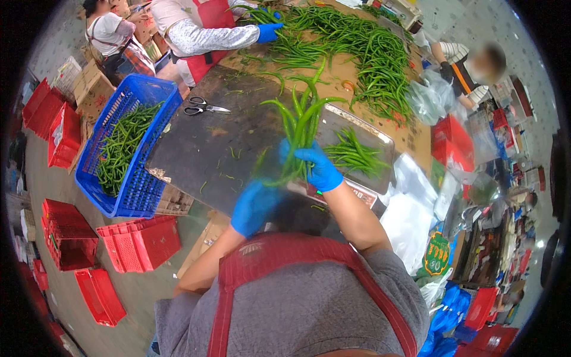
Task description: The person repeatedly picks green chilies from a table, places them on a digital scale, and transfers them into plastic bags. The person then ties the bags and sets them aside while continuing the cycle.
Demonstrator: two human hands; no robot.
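In my right hand [319, 167], gloved in blue, stands an upright bunch of long green chili peppers [302, 122]. My left hand [256, 207], also blue-gloved, is blurred just below and left of the bunch; a blurred green shape lies near its fingers, and its hold cannot be made out. Loose green peppers [357, 151] rest on the metal pan of a weighing scale [383, 178] right of my right hand. Scissors [207, 107] with black-and-white handles lie on the dark table top [196, 143]. A big heap of green peppers [379, 53] covers the table's far side.
A blue plastic crate [134, 178] with smaller green peppers stands at the left, above red crates [142, 245] on the floor. White plastic bags [408, 214] lie at the right. A co-worker's gloved hand [269, 32] is at the heap; another person [473, 67] is at the right.
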